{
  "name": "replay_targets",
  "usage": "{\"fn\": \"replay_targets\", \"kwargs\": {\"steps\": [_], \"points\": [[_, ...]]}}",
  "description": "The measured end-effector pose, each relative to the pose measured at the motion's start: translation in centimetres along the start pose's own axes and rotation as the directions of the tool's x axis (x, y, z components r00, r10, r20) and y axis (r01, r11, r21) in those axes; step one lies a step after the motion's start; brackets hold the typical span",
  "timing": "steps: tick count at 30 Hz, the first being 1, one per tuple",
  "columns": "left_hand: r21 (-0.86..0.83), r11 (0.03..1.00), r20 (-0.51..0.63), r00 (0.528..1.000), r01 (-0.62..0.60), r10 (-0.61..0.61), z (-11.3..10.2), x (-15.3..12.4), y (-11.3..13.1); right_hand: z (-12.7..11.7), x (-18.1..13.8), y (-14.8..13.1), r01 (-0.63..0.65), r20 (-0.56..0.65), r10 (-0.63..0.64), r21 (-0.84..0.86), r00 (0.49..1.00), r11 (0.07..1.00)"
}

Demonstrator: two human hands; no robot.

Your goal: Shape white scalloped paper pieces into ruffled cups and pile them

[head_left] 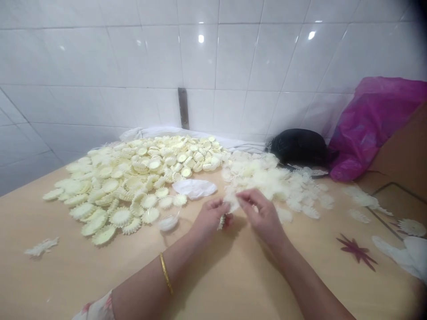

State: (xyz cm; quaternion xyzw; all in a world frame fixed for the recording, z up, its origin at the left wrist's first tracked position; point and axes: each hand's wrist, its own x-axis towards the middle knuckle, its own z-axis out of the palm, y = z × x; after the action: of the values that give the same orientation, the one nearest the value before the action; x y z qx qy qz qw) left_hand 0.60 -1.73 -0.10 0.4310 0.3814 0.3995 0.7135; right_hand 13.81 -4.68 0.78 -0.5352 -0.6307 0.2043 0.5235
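Note:
My left hand (211, 218), with a gold bangle on its wrist, is closed around a small pale scalloped piece whose ridged edge (220, 222) shows below the thumb. Between both hands is a thin, see-through whitish scalloped piece (232, 201). The closed thumb and fingers of my right hand (263, 215) pinch its right side. Left of them lies a big heap of pale yellow scalloped discs (133, 173). Beyond my right hand spreads a pile of thin, translucent whitish scalloped pieces (267, 175). A small spool of white thread (167, 223) seems to lie beside my left hand.
A crumpled white piece (194, 189) lies between the piles. At the back right are a black bag-like bundle (298, 146) and a magenta plastic bag (373, 120). A dark red star-shaped piece (356, 252) rests on the wooden table (233, 284). A tiled wall (233, 58) stands behind.

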Motion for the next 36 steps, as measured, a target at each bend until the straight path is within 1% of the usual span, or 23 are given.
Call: {"fn": "replay_targets", "kwargs": {"steps": [1,2,3,4,6,7,8,10,13,16,18,20,22,25,29,31,32,34,36], "points": [[0.019,1.0,0.011,1.0,-0.016,0.016,-0.1,0.1,-0.1,-0.2,0.2,0.1,-0.061,-0.031,0.062,0.051,0.998,0.997],[0.036,0.999,0.026,0.999,-0.037,0.036,-0.2,0.2,-0.2,-0.3,0.3,0.1,-0.127,-0.038,0.132,0.099,0.991,0.987],[0.054,0.997,0.046,0.997,-0.056,0.054,-0.3,0.2,-0.3,-0.4,0.4,0.1,-0.195,-0.009,0.198,0.147,0.98,0.97],[0.069,0.995,0.064,0.996,-0.073,0.069,-0.3,0.2,-0.3,-0.5,0.4,0.1,-0.257,0.053,0.252,0.198,0.966,0.946],[0.091,0.992,0.083,0.993,-0.093,0.085,-0.3,0.1,-0.4,-0.4,0.3,0.1,-0.34,0.215,0.284,0.295,0.934,0.893],[0.097,0.991,0.078,0.993,-0.093,0.085,-0.2,0.0,-0.4,-0.2,0.2,0.1,-0.358,0.269,0.276,0.332,0.923,0.872],[0.099,0.991,0.065,0.995,-0.088,0.082,-0.2,0.0,-0.3,-0.1,0.1,0.1,-0.364,0.293,0.266,0.358,0.918,0.86],[0.099,0.992,0.041,0.997,-0.074,0.071,-0.1,-0.1,-0.3,0.1,0.0,0.2,-0.352,0.272,0.261,0.38,0.926,0.855],[0.112,0.992,0.029,0.998,-0.059,0.057,-0.3,0.0,-0.3,0.3,0.0,0.5,-0.342,0.222,0.276,0.36,0.935,0.868],[0.108,0.992,0.039,0.997,-0.064,0.06,-0.4,0.2,-0.4,0.4,0.1,0.5,-0.307,0.149,0.275,0.277,0.95,0.911],[0.072,0.996,0.069,0.997,-0.051,0.046,-0.5,0.2,-0.4,0.4,0.1,0.3,-0.272,0.077,0.262,0.175,0.962,0.946],[0.043,0.999,0.083,0.997,-0.012,0.008,-0.4,0.3,-0.5,0.3,0.0,0.2,-0.242,0.022,0.241,0.072,0.97,0.968],[0.03,0.999,0.062,0.998,0.023,-0.025,-0.3,0.2,-0.6,0.2,0.0,0.0,-0.208,0.005,0.208,-0.014,0.978,0.978],[0.003,0.999,0.017,0.999,0.035,-0.035,0.1,0.2,-0.8,0.2,-0.1,0.0,-0.12,0.016,0.123,-0.141,0.992,0.983],[-0.016,0.999,-0.018,0.999,0.034,-0.034,0.4,0.2,-0.9,0.1,0.1,0.3,0.003,0.028,0.007,-0.327,1.0,0.945],[-0.02,0.999,-0.034,0.999,0.03,-0.031,0.3,0.2,-0.9,-0.4,0.3,0.9,0.039,0.002,-0.041,-0.416,0.999,0.908],[-0.023,0.999,-0.048,0.999,0.022,-0.023,0.2,0.3,-0.8,-0.7,0.5,1.3,0.038,-0.028,-0.056,-0.455,0.998,0.89],[-0.032,0.999,-0.083,0.997,-0.005,0.002,-0.1,0.3,-0.5,-1.5,0.9,2.1,-0.008,-0.135,-0.074,-0.525,0.988,0.851],[-0.043,0.999,-0.094,0.995,-0.026,0.022,-0.4,0.4,-0.3,-2.3,1.3,2.8,-0.068,-0.259,-0.106,-0.584,0.96,0.809]]}}
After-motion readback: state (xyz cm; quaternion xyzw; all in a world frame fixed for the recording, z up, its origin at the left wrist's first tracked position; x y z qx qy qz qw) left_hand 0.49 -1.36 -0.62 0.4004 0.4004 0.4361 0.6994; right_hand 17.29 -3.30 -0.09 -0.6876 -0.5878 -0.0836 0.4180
